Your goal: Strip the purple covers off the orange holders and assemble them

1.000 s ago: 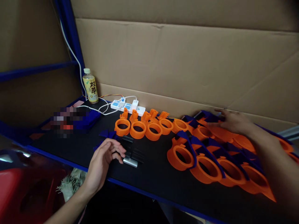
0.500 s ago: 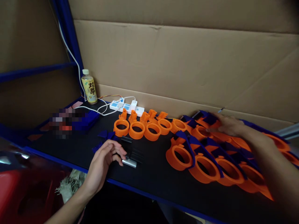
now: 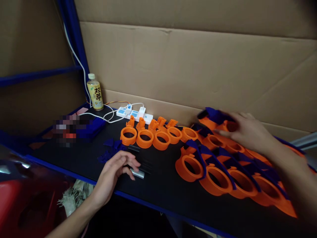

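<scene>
At the right of the head view, orange-and-blue part point(image 3: 213, 116): sits tilted above the back row of similar ring parts point(image 3: 229, 185), its blue end toward the upper middle of the frame.
Right hand point(image 3: 247, 130): thumb and fingers look clamped about the ring end of that part; blur hides the exact contact.
Weight and stiffness: moulded or printed plastic by its look, so probably light and rigid.
Slip and fragility: matte faces should grip well; the thin blue band seems likelier to flex or crack than the ring.
Best hold: across the thick ring wall, clear of the blue band.
Neighbours, lower right: ring parts stand close, overlapping, and might catch its edges.
Left hand point(image 3: 111, 175), lower middle-left: fingers apart and loosely curled over the silver bar point(image 3: 140, 174); contact cannot be told.
Desk point(image 3: 158, 188), centre: plain orange rings point(image 3: 160, 146) stand upright near a white power strip point(image 3: 148, 118).
</scene>
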Demonstrator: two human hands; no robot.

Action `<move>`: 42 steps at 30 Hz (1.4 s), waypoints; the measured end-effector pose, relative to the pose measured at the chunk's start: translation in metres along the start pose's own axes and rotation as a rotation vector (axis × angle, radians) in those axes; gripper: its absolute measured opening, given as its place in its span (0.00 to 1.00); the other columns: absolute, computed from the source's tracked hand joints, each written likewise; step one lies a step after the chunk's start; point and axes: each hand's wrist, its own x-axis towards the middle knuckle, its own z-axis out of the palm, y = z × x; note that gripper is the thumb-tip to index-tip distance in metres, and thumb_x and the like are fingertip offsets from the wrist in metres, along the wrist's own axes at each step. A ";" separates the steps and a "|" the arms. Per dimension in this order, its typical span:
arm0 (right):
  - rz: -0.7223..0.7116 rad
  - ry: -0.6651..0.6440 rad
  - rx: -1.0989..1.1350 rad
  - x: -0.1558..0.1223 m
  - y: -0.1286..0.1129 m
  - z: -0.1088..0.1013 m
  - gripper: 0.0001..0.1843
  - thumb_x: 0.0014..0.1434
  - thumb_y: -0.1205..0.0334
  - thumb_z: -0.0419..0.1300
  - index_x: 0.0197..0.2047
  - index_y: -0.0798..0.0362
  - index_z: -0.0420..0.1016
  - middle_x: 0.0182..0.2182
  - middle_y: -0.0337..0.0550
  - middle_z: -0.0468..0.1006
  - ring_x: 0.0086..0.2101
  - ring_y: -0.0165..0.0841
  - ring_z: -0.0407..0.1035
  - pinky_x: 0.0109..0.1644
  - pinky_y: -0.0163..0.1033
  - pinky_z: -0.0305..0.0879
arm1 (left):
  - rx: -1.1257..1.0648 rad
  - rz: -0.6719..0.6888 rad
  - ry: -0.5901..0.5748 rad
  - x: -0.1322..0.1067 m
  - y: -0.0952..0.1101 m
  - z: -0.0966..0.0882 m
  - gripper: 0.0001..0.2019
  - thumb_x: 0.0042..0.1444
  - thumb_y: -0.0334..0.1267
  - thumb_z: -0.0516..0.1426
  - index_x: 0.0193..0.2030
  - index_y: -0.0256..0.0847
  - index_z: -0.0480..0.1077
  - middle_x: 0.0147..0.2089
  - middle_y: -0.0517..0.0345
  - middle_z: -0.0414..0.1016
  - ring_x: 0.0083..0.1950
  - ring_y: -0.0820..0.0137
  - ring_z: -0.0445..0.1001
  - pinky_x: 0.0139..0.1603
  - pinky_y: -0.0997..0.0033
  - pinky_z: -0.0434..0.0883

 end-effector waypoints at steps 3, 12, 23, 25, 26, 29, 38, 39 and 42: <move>-0.168 0.002 0.350 -0.031 -0.079 -0.042 0.34 0.59 0.59 0.65 0.67 0.52 0.64 0.57 0.54 0.72 0.54 0.37 0.66 0.58 0.41 0.61 | 0.022 0.008 -0.107 -0.004 -0.001 0.008 0.18 0.66 0.42 0.54 0.59 0.40 0.70 0.60 0.40 0.73 0.60 0.51 0.70 0.51 0.53 0.73; -0.489 0.006 0.454 -0.115 -0.252 -0.074 0.29 0.62 0.53 0.62 0.63 0.54 0.66 0.49 0.48 0.75 0.46 0.41 0.70 0.46 0.48 0.73 | -0.211 -0.013 0.152 -0.013 0.000 0.021 0.21 0.61 0.45 0.60 0.60 0.46 0.68 0.63 0.46 0.71 0.59 0.55 0.73 0.52 0.59 0.74; -0.738 0.135 0.213 -0.110 -0.255 -0.044 0.20 0.62 0.76 0.48 0.54 0.69 0.72 0.38 0.54 0.77 0.34 0.37 0.73 0.28 0.38 0.70 | -0.111 -0.159 0.255 -0.014 -0.002 0.014 0.19 0.56 0.45 0.64 0.52 0.40 0.72 0.49 0.49 0.78 0.40 0.64 0.77 0.29 0.73 0.73; -0.721 0.104 0.245 -0.106 -0.252 -0.043 0.21 0.62 0.77 0.46 0.54 0.68 0.71 0.39 0.55 0.78 0.34 0.37 0.73 0.27 0.37 0.69 | -0.128 -0.174 0.229 -0.017 0.003 0.013 0.18 0.56 0.45 0.64 0.50 0.39 0.73 0.46 0.50 0.78 0.38 0.64 0.77 0.29 0.72 0.73; -0.690 0.083 0.289 -0.101 -0.249 -0.042 0.21 0.63 0.77 0.46 0.54 0.67 0.71 0.39 0.54 0.78 0.35 0.36 0.74 0.28 0.36 0.69 | -0.142 -0.173 0.212 -0.019 0.006 0.013 0.18 0.57 0.45 0.64 0.50 0.39 0.72 0.45 0.50 0.78 0.36 0.65 0.77 0.30 0.71 0.74; -0.529 -0.012 0.473 -0.079 -0.241 -0.039 0.17 0.67 0.71 0.46 0.52 0.59 0.73 0.40 0.50 0.79 0.38 0.35 0.75 0.39 0.36 0.70 | -0.158 -0.139 0.166 -0.025 0.017 0.014 0.17 0.59 0.44 0.61 0.53 0.40 0.72 0.48 0.50 0.78 0.36 0.66 0.78 0.33 0.69 0.75; -0.247 -0.243 0.775 0.003 -0.256 -0.027 0.12 0.65 0.60 0.55 0.37 0.55 0.79 0.30 0.41 0.80 0.30 0.30 0.71 0.38 0.35 0.64 | -0.351 0.114 0.206 -0.027 0.015 0.008 0.16 0.59 0.46 0.58 0.51 0.43 0.71 0.46 0.49 0.77 0.50 0.52 0.77 0.34 0.64 0.76; -0.247 -0.293 0.861 0.009 -0.265 -0.023 0.10 0.64 0.61 0.57 0.40 0.55 0.79 0.30 0.41 0.80 0.30 0.30 0.72 0.39 0.35 0.65 | -0.360 0.094 0.109 -0.029 0.014 0.008 0.17 0.57 0.46 0.58 0.51 0.42 0.71 0.43 0.49 0.77 0.46 0.53 0.78 0.37 0.61 0.76; -0.179 -0.493 1.145 0.019 -0.302 -0.008 0.19 0.60 0.64 0.62 0.55 0.54 0.73 0.30 0.39 0.80 0.27 0.29 0.73 0.37 0.36 0.71 | -0.327 0.035 -0.177 -0.034 0.012 0.013 0.20 0.54 0.46 0.61 0.51 0.39 0.70 0.40 0.48 0.76 0.39 0.54 0.79 0.40 0.56 0.75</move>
